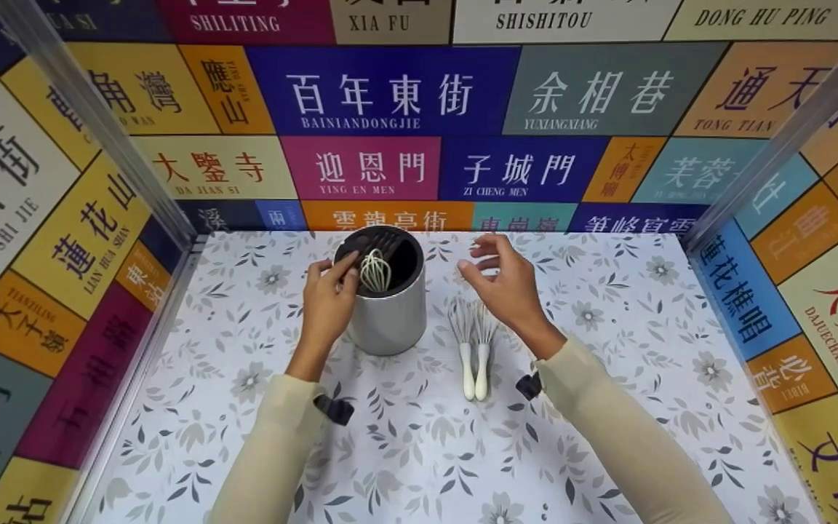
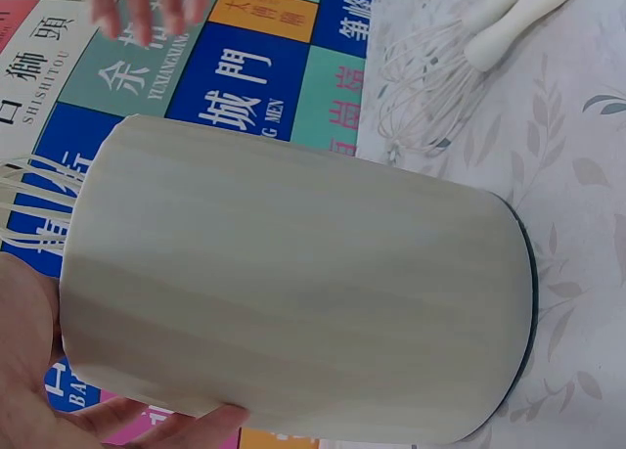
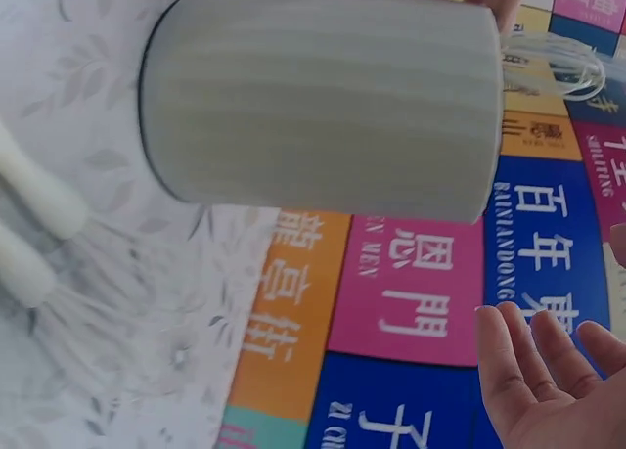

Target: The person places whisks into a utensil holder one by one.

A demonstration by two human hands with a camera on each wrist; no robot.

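Observation:
A light grey cylindrical utensil holder (image 1: 388, 327) with a dark inside stands upright on the table. My left hand (image 1: 329, 298) holds it at the left side of its rim; in the left wrist view some fingers (image 2: 210, 427) lie along the outer wall. One whisk (image 1: 375, 271) is in the holder, its pale wire head sticking out above the rim and its handle hidden. My right hand (image 1: 510, 284) hovers right of the holder, fingers loosely bent and holding nothing. Below it two whisks (image 1: 473, 356) with cream handles lie side by side, wire heads pointing away from me.
A white tablecloth (image 1: 404, 444) with grey flowers and leaves covers the table. Panels (image 1: 397, 91) of coloured street-name signs stand at the back and both sides, with clear-looking corner posts (image 1: 753, 124) between them.

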